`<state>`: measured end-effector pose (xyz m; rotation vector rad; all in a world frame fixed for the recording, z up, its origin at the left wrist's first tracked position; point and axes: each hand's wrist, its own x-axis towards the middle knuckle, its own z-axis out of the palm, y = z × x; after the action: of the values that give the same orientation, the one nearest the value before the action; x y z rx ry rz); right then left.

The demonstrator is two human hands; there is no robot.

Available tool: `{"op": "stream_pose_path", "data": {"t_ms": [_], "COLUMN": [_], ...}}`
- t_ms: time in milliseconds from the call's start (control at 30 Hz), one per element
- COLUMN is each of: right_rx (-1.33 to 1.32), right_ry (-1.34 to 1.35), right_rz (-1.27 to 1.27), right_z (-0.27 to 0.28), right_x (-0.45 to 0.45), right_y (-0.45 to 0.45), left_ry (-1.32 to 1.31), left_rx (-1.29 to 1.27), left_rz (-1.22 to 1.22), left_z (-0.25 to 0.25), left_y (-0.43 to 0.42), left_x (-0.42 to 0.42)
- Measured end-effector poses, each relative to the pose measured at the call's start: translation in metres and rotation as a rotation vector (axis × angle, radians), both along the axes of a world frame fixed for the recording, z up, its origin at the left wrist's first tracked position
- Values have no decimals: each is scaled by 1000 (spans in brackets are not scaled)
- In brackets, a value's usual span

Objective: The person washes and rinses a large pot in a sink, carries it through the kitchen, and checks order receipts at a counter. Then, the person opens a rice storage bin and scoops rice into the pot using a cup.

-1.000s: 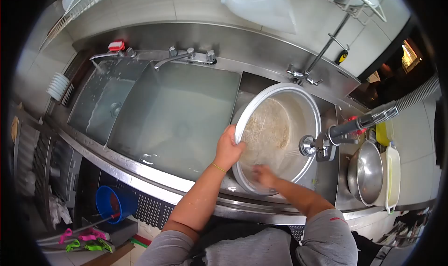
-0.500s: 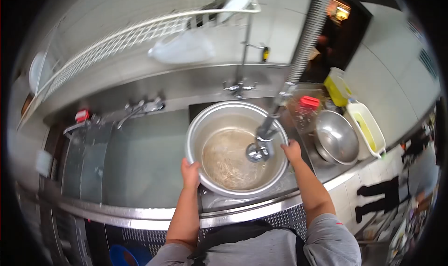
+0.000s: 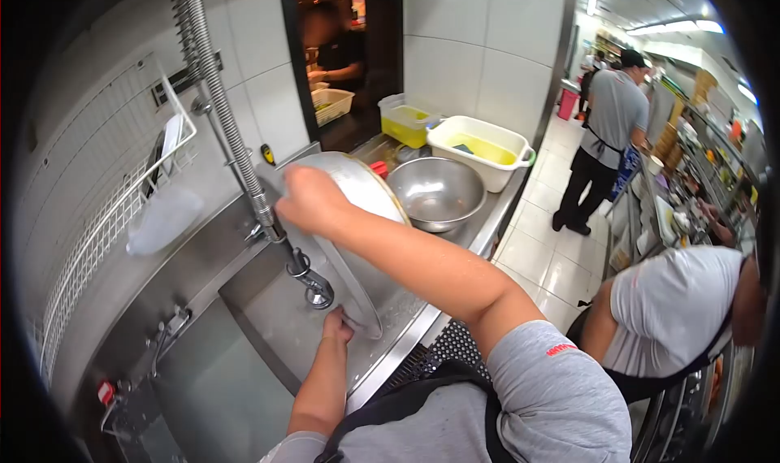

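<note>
A large metal pot (image 3: 354,183) is tipped onto its side over the sink, its mouth facing left and its brown-edged base facing up and right. My right hand (image 3: 313,199) is closed at the pot's upper edge, with the forearm crossing in front of it. Down at the lower rim, my left hand (image 3: 338,325) grips the pot, its fingers partly hidden. A spray nozzle (image 3: 318,294) on a coiled metal hose (image 3: 223,97) hangs just left of the pot's mouth. The inside of the pot is mostly out of sight.
A steel bowl (image 3: 439,193), a white tub (image 3: 479,146) and a clear container (image 3: 404,122), both with yellow-green liquid, stand right of the pot. Left lies a water-filled sink (image 3: 215,382). One co-worker (image 3: 613,110) stands in the aisle; another person (image 3: 674,309) bends close on the right.
My view has turned right. The pot went from upright under the nozzle to tipped on its side. My right hand has come up and across to the pot's upper edge.
</note>
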<state>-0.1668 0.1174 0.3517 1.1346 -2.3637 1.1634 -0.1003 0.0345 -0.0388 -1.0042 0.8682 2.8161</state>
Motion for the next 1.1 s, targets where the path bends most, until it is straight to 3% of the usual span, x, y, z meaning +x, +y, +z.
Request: {"op": "stream_pose_path", "data": {"t_ms": [167,300,500,900,1100], "right_rx": [46,131,188,144,63], "right_ry": [68,239,329,446,560], "right_rz": [55,94,112,85,-65], "right_z": [13,9,15,12,32], "right_x": [35,35,37,-2,-33], "right_y": [25,50,90,179,245], "left_ry": [128,58,133,88,123], "left_rx": [225,209,515,598,430], "left_rz": [-103,-114,-102,109,104], "left_z": [8,78,35,52,82], "left_y": [30,66,74,118,142], "left_x": [-40,-35,-77,-102,-109]}}
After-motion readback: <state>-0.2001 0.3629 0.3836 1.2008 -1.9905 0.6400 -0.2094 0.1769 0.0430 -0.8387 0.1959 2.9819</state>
